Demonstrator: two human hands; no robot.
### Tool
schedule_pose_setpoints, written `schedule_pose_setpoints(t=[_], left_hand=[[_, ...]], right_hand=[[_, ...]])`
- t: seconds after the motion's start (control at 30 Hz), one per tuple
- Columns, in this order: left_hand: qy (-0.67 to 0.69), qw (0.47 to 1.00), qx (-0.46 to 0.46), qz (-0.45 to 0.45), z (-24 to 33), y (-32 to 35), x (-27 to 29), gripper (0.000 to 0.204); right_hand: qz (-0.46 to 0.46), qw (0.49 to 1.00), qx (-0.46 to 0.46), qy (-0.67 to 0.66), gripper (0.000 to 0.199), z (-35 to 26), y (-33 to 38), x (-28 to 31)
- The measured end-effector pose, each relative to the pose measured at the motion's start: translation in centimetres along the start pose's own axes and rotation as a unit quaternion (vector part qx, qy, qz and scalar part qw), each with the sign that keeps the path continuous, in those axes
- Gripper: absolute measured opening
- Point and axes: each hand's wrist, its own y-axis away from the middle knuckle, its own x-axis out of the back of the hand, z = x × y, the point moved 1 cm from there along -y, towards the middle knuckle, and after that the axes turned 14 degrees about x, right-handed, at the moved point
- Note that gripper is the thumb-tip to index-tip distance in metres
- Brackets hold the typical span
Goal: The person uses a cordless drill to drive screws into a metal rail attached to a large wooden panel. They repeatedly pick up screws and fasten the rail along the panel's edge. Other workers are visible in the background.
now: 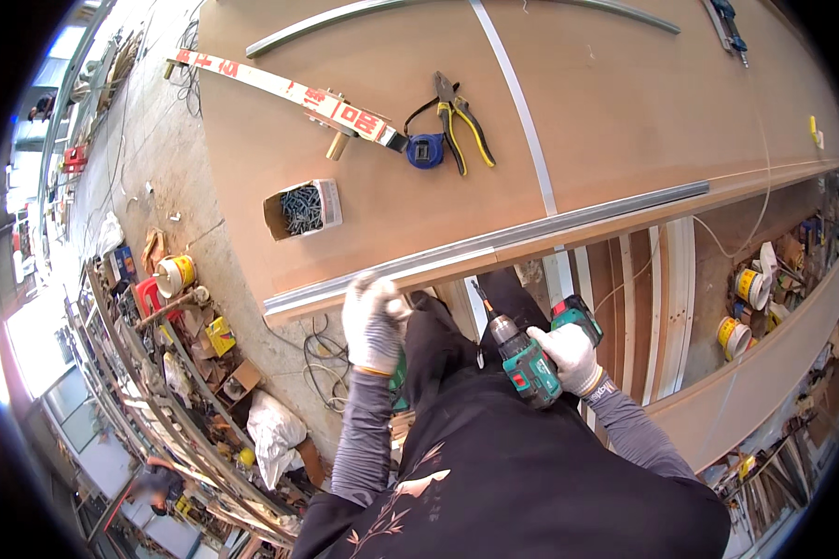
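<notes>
Before you spreads a brown counter (373, 214), a long grey metal channel (606, 213) lying along your near edge. On your left sits an open carton (331, 203) of screws (300, 210). Beyond it lie a red-printed white bar (284, 87), a blue tape measure (425, 151) and, just beside that, yellow-and-black-handled combination pliers (447, 93). A pale strip (518, 101) crosses your surface.

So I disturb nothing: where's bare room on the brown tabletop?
Widest: right of the flat white strip, beyond the nearer grey metal channel. Smaller: between that channel and the blue tape measure. Crowded: around the yellow-handled pliers and red-marked white bar.
</notes>
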Motion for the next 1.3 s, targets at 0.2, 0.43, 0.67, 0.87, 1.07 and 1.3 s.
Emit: schedule_pose_setpoints(t=[0.2,0.43,0.67,0.87,1.07,1.3], left_hand=[[0.075,0.996,0.044,-0.024,-9.6,0.2,-1.0,0.034],[0.18,0.976,0.116,-0.048,-12.2,-1.1,1.1,0.018],[0.049,0.995,0.07,-0.052,-11.9,2.9,2.4,0.013],[-0.047,0.99,0.027,-0.127,-12.3,3.0,2.0,0.027],[0.127,0.946,0.168,-0.245,-16.1,-5.9,-0.2,0.026],[0.03,0.986,0.099,-0.135,-13.9,-7.8,-1.6,0.024]], right_hand=[[-0.003,0.999,0.052,-0.011,0.051,0.1,0.1,0.7],[-0.034,0.996,0.085,-0.001,0.051,-2.4,1.3,-1.2],[-0.025,0.996,0.081,0.019,0.049,-5.4,4.2,-2.7],[0.063,0.996,0.043,0.036,0.049,-6.9,7.8,-5.2],[-0.02,0.978,-0.034,0.205,0.05,-4.5,4.6,-8.3],[-0.155,0.948,-0.037,0.277,0.056,-2.2,1.6,-8.4]])
